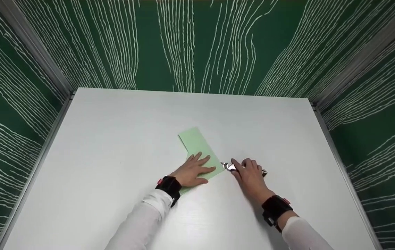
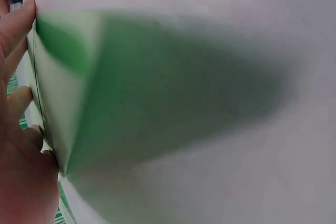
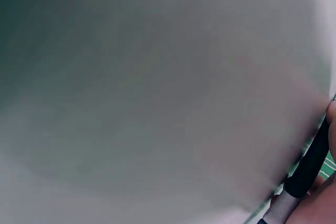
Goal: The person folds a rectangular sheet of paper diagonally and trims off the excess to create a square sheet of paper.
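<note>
In the head view, a folded sheet of light green paper (image 1: 194,139) lies bent in an angle on the white table. My left hand (image 1: 194,172) rests on it with fingers spread, pressing it down and covering part of it. The left wrist view shows the paper's folded edge (image 2: 52,98) beside that hand (image 2: 23,166). At the paper's right corner, my right hand (image 1: 251,175) grips a plier-like tool (image 1: 230,167) with a shiny metal head; the head is at the paper's edge. Its black-and-grey handle (image 3: 310,166) shows in the right wrist view.
The white table (image 1: 114,132) reaches back to a green wall (image 1: 149,45) with white wavy lines. Grey metal posts (image 1: 38,41) stand at the back corners, with more green panels at both sides. Black bands (image 1: 169,189) sit on both wrists.
</note>
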{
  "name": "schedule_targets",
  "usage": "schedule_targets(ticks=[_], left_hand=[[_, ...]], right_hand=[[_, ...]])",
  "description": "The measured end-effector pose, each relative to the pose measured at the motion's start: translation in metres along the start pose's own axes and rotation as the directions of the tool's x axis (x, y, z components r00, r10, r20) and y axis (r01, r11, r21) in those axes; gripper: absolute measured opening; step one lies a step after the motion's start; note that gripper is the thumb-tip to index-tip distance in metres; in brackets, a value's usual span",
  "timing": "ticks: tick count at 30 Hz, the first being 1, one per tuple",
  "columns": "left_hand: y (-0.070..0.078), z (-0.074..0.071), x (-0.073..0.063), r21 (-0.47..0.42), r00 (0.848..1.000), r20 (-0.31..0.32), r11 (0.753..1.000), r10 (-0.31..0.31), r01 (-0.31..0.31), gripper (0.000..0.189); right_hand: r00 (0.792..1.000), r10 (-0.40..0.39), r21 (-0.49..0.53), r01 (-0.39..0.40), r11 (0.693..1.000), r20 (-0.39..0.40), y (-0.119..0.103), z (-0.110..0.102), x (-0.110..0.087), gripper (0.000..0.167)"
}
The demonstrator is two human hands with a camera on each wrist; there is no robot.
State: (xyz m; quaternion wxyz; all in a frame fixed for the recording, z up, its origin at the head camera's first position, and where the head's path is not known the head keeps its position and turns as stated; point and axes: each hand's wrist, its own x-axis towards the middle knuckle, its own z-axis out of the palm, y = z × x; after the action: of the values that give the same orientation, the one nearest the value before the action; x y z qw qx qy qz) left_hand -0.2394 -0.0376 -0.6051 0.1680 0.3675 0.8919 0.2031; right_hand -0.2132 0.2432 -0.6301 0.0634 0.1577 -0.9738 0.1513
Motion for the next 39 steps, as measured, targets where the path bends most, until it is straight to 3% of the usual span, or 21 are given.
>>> schedule_targets(ticks=[3,7,11,14,16,21,25,33,39], left_hand=[[0.0,0.002,0.001,-0.022,0.999,-0.033,1.0,-0.006,0.005,0.052],[0.004,0.01,0.004,-0.014,0.987,-0.159,0.999,-0.039,0.038,0.053],[0.01,0.017,0.004,0.032,0.955,-0.255,0.985,-0.154,0.167,0.071],[0.012,0.016,0.003,0.028,0.943,-0.239,0.969,-0.231,0.244,0.081],[0.011,0.013,0.002,0.018,0.947,-0.202,0.966,-0.248,0.257,0.084],[0.005,0.001,0.001,0.0,0.971,-0.127,0.979,-0.202,0.203,0.085],[0.001,-0.005,0.001,0.006,0.981,-0.098,0.986,-0.165,0.166,0.086],[0.0,-0.006,0.001,0.031,0.981,-0.103,0.986,-0.162,0.166,0.085],[-0.002,-0.003,0.001,0.021,0.98,-0.106,0.985,-0.169,0.172,0.085]], right_hand=[[1.0,0.005,0.003,-0.005,1.0,-0.002,0.0,0.0,-0.001,0.045],[1.0,-0.01,0.009,0.01,1.0,0.005,0.002,-0.002,-0.003,0.045],[0.999,-0.022,0.023,0.021,0.999,0.034,0.005,-0.005,-0.005,0.046],[0.998,-0.028,0.037,0.025,0.999,0.06,0.007,-0.007,-0.005,0.047],[0.997,-0.039,0.038,0.036,0.999,0.065,0.009,-0.007,-0.005,0.047],[0.996,-0.083,0.014,0.082,0.997,0.041,0.01,-0.006,-0.005,0.047],[0.997,-0.076,0.017,0.076,0.997,0.029,0.007,-0.005,-0.005,0.046],[0.999,-0.003,0.009,0.003,1.0,0.046,-0.002,-0.003,-0.009,0.046],[1.0,-0.008,0.036,0.008,0.999,0.013,-0.007,-0.003,-0.012,0.044]])
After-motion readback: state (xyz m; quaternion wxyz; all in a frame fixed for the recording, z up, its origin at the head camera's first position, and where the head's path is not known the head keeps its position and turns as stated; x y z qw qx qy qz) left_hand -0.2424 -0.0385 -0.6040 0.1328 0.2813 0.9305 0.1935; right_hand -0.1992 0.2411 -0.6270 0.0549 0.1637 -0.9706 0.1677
